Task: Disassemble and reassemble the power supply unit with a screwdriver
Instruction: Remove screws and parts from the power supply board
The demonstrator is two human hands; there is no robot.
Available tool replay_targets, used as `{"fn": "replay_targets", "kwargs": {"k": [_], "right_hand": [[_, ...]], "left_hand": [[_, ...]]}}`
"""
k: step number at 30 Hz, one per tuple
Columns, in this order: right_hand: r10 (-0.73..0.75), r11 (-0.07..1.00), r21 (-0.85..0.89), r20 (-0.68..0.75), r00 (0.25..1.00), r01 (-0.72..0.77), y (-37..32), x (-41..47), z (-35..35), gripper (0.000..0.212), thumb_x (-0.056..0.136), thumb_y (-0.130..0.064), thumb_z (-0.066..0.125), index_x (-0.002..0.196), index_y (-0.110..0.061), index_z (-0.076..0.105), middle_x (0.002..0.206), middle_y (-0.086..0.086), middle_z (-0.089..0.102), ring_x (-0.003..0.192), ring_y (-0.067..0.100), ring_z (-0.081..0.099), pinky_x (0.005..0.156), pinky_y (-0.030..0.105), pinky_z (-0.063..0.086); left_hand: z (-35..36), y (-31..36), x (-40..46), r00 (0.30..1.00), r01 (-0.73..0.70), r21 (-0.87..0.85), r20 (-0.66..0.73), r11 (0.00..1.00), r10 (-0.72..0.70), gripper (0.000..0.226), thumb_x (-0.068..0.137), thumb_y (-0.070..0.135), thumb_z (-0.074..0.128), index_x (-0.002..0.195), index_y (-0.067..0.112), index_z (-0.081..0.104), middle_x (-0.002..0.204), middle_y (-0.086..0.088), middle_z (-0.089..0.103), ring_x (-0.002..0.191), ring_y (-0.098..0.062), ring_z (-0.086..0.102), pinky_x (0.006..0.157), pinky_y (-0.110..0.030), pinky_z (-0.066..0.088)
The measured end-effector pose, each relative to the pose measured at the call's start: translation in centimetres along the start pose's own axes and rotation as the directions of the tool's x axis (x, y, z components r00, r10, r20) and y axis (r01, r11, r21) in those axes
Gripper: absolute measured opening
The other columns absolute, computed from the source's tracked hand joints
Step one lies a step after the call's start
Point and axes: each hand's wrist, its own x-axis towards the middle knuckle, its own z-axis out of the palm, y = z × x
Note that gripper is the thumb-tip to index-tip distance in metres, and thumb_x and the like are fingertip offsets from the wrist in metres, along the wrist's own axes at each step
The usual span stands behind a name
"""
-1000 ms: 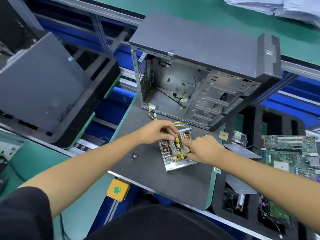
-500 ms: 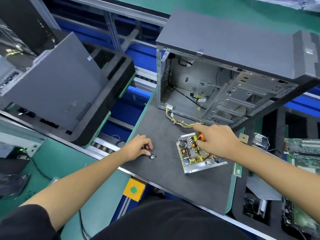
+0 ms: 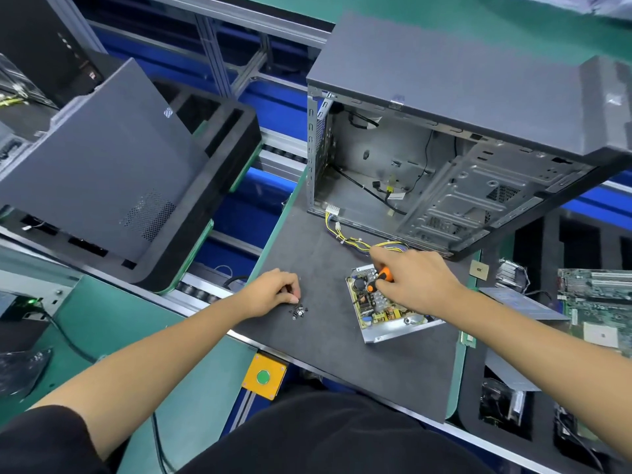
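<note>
1. Power supply unit (image 3: 386, 309) lies opened on the desk (image 3: 342, 354), just before the computer case (image 3: 444, 138).
2. Right hand (image 3: 413, 280) grips the screwdriver (image 3: 380, 279) over it; left hand (image 3: 273, 292) fingers pinch at the screws (image 3: 298, 311) to its left.
3. Likely light, rigid, with a fragile board; hold its metal tray edges.

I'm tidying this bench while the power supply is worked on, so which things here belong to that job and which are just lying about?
In the job:
- open power supply unit
- orange screwdriver, gripped by the right hand
- loose screws at the left hand
- yellow wiring

Lying about:
- computer case
- grey side panel
- motherboard
- green button
</note>
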Motion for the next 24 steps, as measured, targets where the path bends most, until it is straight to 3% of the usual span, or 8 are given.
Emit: {"fn": "replay_targets", "kwargs": {"k": [7, 10, 14, 17, 20, 24], "right_hand": [[0.012, 1.0, 0.021, 0.007, 1.0, -0.012, 0.0, 0.0, 0.5, 0.018, 0.077, -0.041, 0.042, 0.089, -0.031, 0.033, 0.056, -0.008, 0.045, 0.063, 0.025, 0.049, 0.05, 0.03, 0.02], [0.009, 1.0, 0.022, 0.004, 1.0, -0.009, 0.0, -0.1, 0.8, 0.018, 0.078, -0.042, 0.042, 0.089, -0.031, 0.032, 0.058, -0.007, 0.047, 0.062, 0.024, 0.049, 0.05, 0.03, 0.02], [0.007, 1.0, 0.028, 0.001, 1.0, -0.007, 0.0, -0.1, 1.0, 0.018, 0.078, -0.041, 0.041, 0.087, -0.032, 0.03, 0.057, -0.005, 0.048, 0.056, 0.015, 0.044, 0.05, 0.03, 0.021], [0.02, 0.999, 0.034, -0.003, 1.0, -0.02, 0.1, -0.2, 1.0, 0.017, 0.076, -0.042, 0.039, 0.087, -0.032, 0.03, 0.057, -0.006, 0.048, 0.054, 0.008, 0.04, 0.05, 0.03, 0.021], [0.025, 0.999, 0.03, -0.005, 1.0, -0.025, 0.1, -0.3, 1.1, 0.018, 0.076, -0.041, 0.041, 0.088, -0.031, 0.031, 0.059, -0.005, 0.05, 0.057, 0.014, 0.043, 0.051, 0.031, 0.023], [0.023, 0.999, 0.03, 0.0, 1.0, -0.023, 0.2, -0.3, 1.2, 0.017, 0.077, -0.038, 0.041, 0.088, -0.031, 0.03, 0.063, -0.004, 0.054, 0.064, 0.024, 0.051, 0.053, 0.033, 0.028]], "left_hand": [[0.6, 0.4, 0.2, 0.997, -0.023, -0.043, -0.07, 0.999, 0.02, 0.012, 0.094, 0.029, 0.072, 0.094, 0.032, 0.06, 0.087, 0.011, 0.065, 0.087, -0.004, 0.054, 0.074, -0.018, 0.042], [0.8, 0.9, 0.9, 0.992, -0.043, -0.003, -0.122, 0.999, 0.042, 0.014, 0.09, 0.03, 0.076, 0.089, 0.029, 0.062, 0.087, 0.015, 0.061, 0.087, -0.004, 0.052, 0.076, -0.019, 0.042], [0.9, 1.1, 1.4, 0.995, -0.084, 0.077, -0.048, 0.994, 0.087, 0.008, 0.091, 0.032, 0.074, 0.092, 0.027, 0.068, 0.093, 0.016, 0.055, 0.095, -0.006, 0.045, 0.085, -0.029, 0.044], [1.1, 1.2, 0.9, 0.988, -0.138, 0.093, -0.057, 0.986, 0.144, 0.019, 0.087, 0.044, 0.075, 0.096, 0.029, 0.069, 0.098, 0.014, 0.051, 0.1, -0.007, 0.042, 0.084, -0.026, 0.044], [1.4, 1.6, 0.4, 0.979, -0.181, 0.235, -0.054, 0.955, 0.199, 0.031, 0.081, 0.058, 0.075, 0.099, 0.033, 0.068, 0.101, 0.015, 0.046, 0.098, -0.007, 0.037, 0.079, -0.022, 0.041], [2.2, 2.2, 0.3, 0.979, -0.162, 0.318, -0.064, 0.934, 0.192, 0.024, 0.084, 0.049, 0.077, 0.098, 0.032, 0.071, 0.103, 0.012, 0.045, 0.099, -0.008, 0.036, 0.082, -0.025, 0.044]]}}
